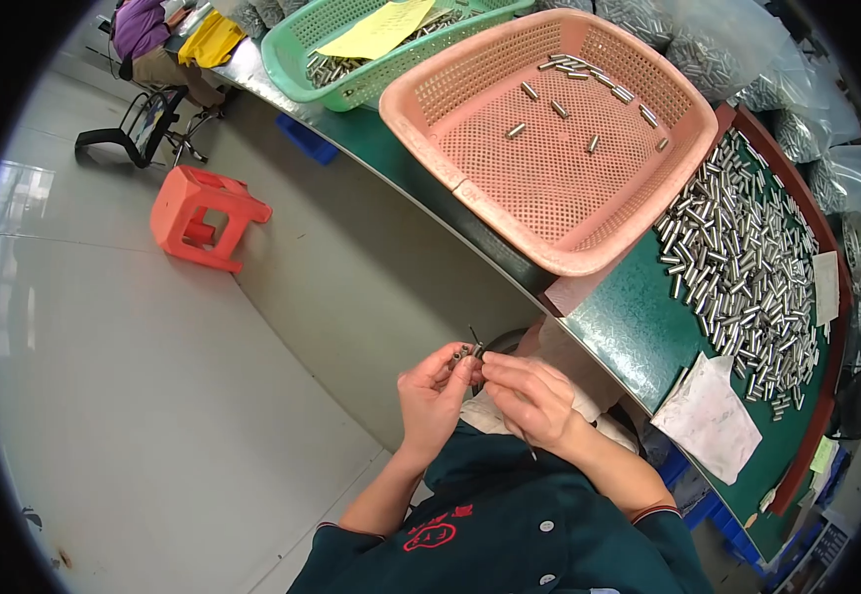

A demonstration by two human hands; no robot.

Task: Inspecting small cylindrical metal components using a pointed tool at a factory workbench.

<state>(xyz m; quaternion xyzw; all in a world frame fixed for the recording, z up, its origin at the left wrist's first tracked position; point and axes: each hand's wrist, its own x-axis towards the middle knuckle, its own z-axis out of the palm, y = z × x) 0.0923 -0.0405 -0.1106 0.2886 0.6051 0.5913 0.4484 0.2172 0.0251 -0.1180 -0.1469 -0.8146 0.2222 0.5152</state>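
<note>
My left hand (429, 398) is closed around a few small metal cylinders (462, 352), held just above my lap. Close against it, my right hand (537, 398) pinches a thin dark rod-like tool (533, 454), whose lower end sticks out below the fingers. A thin dark tip also rises above the cylinders; whether it belongs to the same tool I cannot tell. To the right, a large heap of shiny metal cylinders (742, 267) lies on the green table (628, 327). In front, a pink perforated basket (549, 233) overhangs the table edge, with several cylinders scattered inside.
Beyond the pink basket stands a green basket (351, 91) of cylinders with a yellow paper on top. A stained white cloth (713, 421) lies at the near right. Plastic bags (717, 49) of parts line the back. A red stool (208, 213) tips on the floor.
</note>
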